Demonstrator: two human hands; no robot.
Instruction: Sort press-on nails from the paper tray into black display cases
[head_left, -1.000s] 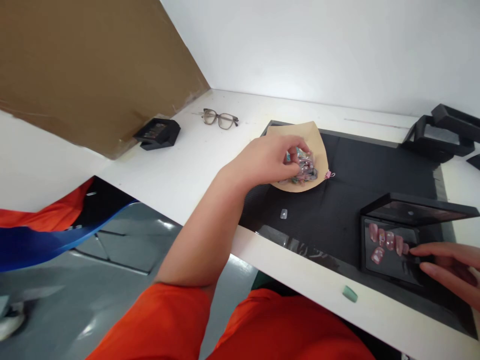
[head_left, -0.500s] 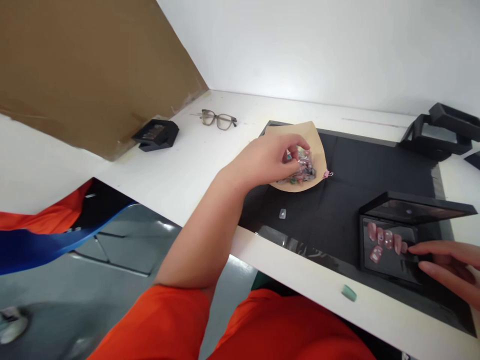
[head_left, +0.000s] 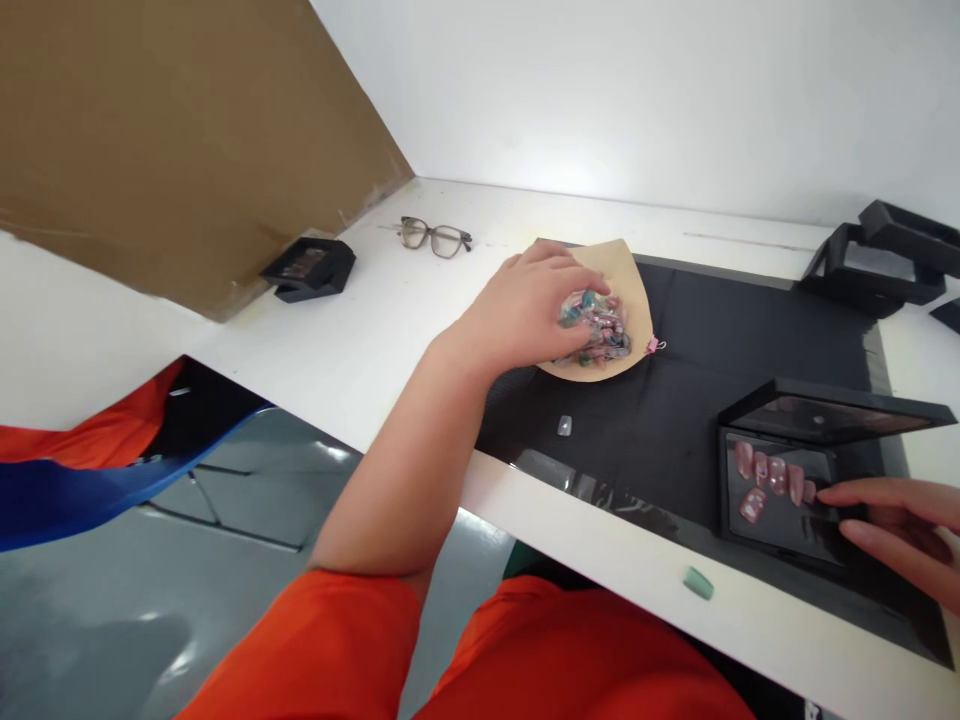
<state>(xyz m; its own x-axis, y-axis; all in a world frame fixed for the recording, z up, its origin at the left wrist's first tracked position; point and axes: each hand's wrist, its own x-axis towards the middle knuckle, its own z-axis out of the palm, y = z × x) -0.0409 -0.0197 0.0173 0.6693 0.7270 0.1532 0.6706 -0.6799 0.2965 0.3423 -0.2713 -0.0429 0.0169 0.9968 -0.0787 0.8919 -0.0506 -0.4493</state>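
Observation:
My left hand (head_left: pixel 525 308) is over a tan paper holder (head_left: pixel 628 275), its thumb and fingers spread around a heap of mixed press-on nails (head_left: pixel 604 330). The fingers look apart, with nothing seen gripped between them. At the right, my right hand (head_left: pixel 907 520) rests by an open black case (head_left: pixel 787 545). Its index fingertip is at or against the smallest of several pink press-on nails (head_left: pixel 778 475) inside, and the thumb stays apart below. A clear press-on nail (head_left: pixel 565 426) lies on the black mat (head_left: pixel 697 340).
A green press-on nail (head_left: pixel 698 583) lies on the white table's front edge. Glasses (head_left: pixel 435 237) and another black case (head_left: pixel 311 268) are at the back left. Stacked black cases (head_left: pixel 874 265) stand at the back right. A brown panel (head_left: pixel 187 130) bounds the left side.
My left hand has opened from a near pinch, and its fingers now reach wider and further left over the heap. My right hand is almost unmoved; one pink nail in the case looks straighter.

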